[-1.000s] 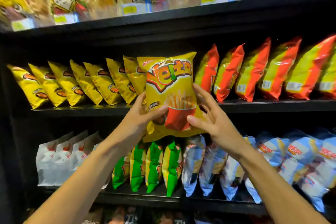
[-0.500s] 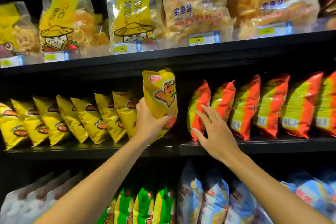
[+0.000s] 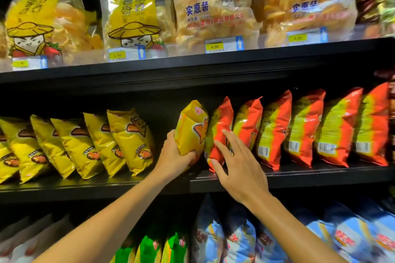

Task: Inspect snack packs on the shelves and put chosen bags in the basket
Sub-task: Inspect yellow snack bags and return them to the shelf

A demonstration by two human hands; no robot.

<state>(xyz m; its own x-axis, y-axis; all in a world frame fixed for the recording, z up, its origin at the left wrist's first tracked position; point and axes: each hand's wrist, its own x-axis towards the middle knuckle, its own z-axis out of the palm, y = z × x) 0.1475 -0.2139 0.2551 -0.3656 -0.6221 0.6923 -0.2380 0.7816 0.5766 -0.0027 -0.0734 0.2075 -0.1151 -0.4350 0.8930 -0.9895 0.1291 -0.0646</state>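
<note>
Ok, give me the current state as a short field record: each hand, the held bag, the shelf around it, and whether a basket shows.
left hand: grips the yellow bag near its bottom, bag upright on the middle shelf
right hand: open, fingers spread on the first red bag
yellow bag position: in the gap between the yellow row and the red row, against the first red bag
top shelf: large clear bags with price tags
basket: not in view

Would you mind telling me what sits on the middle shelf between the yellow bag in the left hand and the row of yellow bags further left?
In the head view, only bare dark shelf separates the held yellow bag from the yellow row.
</note>
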